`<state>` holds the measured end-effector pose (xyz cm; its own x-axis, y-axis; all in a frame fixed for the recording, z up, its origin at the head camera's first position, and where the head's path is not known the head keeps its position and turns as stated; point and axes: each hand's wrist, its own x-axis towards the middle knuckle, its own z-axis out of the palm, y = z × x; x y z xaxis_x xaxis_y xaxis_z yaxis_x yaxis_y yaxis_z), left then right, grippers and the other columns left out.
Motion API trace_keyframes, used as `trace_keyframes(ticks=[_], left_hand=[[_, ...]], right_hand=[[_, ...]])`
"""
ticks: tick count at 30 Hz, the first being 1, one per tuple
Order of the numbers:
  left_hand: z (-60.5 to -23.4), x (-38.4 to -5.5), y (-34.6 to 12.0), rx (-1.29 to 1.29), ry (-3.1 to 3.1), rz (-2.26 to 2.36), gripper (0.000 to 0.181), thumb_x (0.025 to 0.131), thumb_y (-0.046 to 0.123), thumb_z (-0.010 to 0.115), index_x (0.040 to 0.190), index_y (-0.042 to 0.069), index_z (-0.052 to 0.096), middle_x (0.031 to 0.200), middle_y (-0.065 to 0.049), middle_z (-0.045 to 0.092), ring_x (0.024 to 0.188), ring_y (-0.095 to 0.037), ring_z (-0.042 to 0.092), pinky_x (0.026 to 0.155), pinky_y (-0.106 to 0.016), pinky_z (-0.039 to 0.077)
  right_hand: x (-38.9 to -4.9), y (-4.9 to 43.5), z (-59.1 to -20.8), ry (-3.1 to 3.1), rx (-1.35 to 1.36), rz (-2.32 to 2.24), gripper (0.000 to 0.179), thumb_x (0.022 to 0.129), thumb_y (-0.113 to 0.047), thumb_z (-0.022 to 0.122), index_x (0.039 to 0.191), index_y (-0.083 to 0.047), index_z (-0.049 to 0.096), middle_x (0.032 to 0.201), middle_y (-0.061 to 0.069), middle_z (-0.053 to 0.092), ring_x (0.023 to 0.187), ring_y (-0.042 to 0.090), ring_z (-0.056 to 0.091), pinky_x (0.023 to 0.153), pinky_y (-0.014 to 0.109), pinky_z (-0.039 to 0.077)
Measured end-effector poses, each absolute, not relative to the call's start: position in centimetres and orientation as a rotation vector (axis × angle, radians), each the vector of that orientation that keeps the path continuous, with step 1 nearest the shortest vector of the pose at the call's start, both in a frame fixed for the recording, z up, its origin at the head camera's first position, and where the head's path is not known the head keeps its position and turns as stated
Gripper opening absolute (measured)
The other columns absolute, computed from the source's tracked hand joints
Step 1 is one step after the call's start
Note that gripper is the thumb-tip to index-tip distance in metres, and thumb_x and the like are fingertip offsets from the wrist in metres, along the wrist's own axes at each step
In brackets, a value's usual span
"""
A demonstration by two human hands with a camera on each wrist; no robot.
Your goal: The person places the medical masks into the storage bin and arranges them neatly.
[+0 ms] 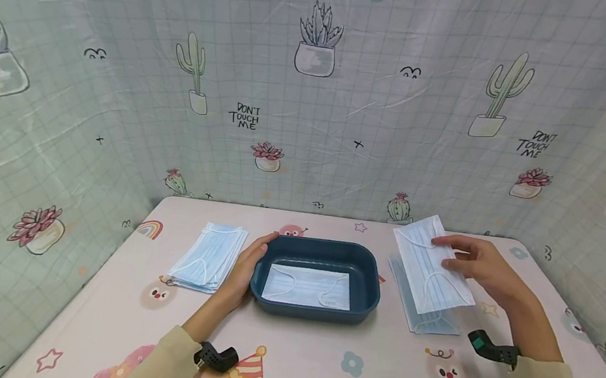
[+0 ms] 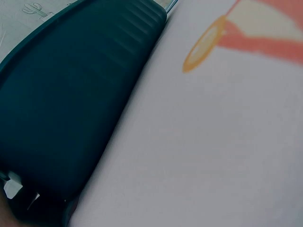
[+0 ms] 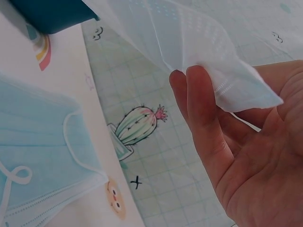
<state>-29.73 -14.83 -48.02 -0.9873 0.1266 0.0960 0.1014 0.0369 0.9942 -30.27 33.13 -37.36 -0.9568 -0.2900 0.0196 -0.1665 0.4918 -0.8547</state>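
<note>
A dark teal plastic bin (image 1: 312, 313) stands mid-table with a light blue face mask (image 1: 307, 287) lying flat in it, ear loops on top. My left hand (image 1: 240, 270) holds the bin's left end, fingertips at the rim near the far corner; its thumb is hidden. In the left wrist view the bin's side wall (image 2: 71, 104) fills the left part. My right hand (image 1: 479, 263) pinches another face mask (image 1: 425, 266) between thumb and fingers, raised and tilted above the right-hand masks (image 1: 434, 324). In the right wrist view, the fingers (image 3: 201, 94) press against this mask's edge.
A fanned pile of blue masks (image 1: 208, 256) lies left of the bin, beside my left hand. The table (image 1: 308, 368) wears a pink cartoon-print cover. Behind it and at both sides hangs a cactus-print sheet (image 1: 301, 112).
</note>
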Motion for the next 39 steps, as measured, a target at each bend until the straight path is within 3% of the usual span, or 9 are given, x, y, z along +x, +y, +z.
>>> trace_keyframes(ticks=[10,18,39], left_hand=[[-48.0,-29.7,-14.8,0.236,2.251,2.144,0.048,0.113,0.032,0.03,0.158,0.018,0.043,0.166,-0.001,0.039,0.16,-0.025,0.025,0.132,-0.051,0.015],[-48.0,-29.6,-14.8,0.221,2.25,2.138,0.047,0.113,0.033,0.031,0.157,0.021,0.045,0.166,0.0,0.039,0.16,-0.024,0.025,0.132,-0.051,0.014],[-47.7,-29.6,-14.9,0.243,2.287,2.114,0.048,0.113,0.033,0.03,0.157,0.02,0.044,0.166,0.001,0.039,0.16,-0.023,0.024,0.132,-0.052,0.013]], right_hand=[[-29.9,32.8,-36.8,2.596,-0.405,-1.486,0.054,0.099,-0.021,0.069,0.147,0.0,0.054,0.162,0.027,0.035,0.103,0.014,0.066,0.083,0.025,0.062],[-29.8,32.6,-36.8,2.613,-0.403,-1.472,0.055,0.099,-0.023,0.07,0.147,-0.001,0.054,0.163,0.026,0.034,0.104,0.017,0.065,0.084,0.025,0.062],[-29.7,31.5,-36.1,2.555,-0.442,-1.514,0.05,0.1,-0.016,0.067,0.146,0.0,0.054,0.161,0.027,0.037,0.1,0.005,0.065,0.082,0.023,0.061]])
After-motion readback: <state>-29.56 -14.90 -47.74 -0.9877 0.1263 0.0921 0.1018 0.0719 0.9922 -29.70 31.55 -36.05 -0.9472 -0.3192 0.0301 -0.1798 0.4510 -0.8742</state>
